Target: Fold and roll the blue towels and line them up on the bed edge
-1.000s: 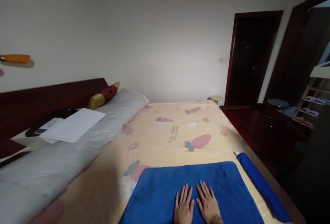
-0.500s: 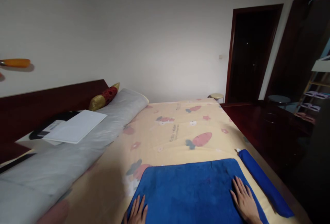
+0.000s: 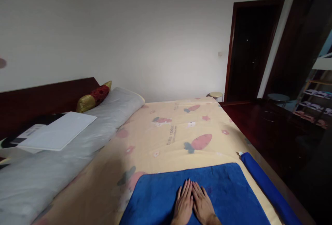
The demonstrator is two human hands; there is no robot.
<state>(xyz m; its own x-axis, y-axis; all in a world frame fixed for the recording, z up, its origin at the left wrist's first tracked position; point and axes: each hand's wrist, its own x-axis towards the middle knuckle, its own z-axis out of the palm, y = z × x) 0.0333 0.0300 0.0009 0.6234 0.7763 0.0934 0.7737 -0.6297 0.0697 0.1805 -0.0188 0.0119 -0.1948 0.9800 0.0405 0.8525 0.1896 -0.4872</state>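
Both hands lie flat, palms down, side by side and touching on the blue towel [image 3: 223,197], left hand [image 3: 183,206] and right hand [image 3: 202,207] with fingers straight and together, pinching nothing. The towel is spread at the near end of the bed [image 3: 166,138], on a yellow carrot-print sheet whose small dark lettering is too blurred to read. A rolled blue towel [image 3: 269,188] lies just beside it, at the right edge.

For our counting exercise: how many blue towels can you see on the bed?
2. A flat towel lies under both hands. A rolled towel lies along the bed's right edge. None seems hidden.
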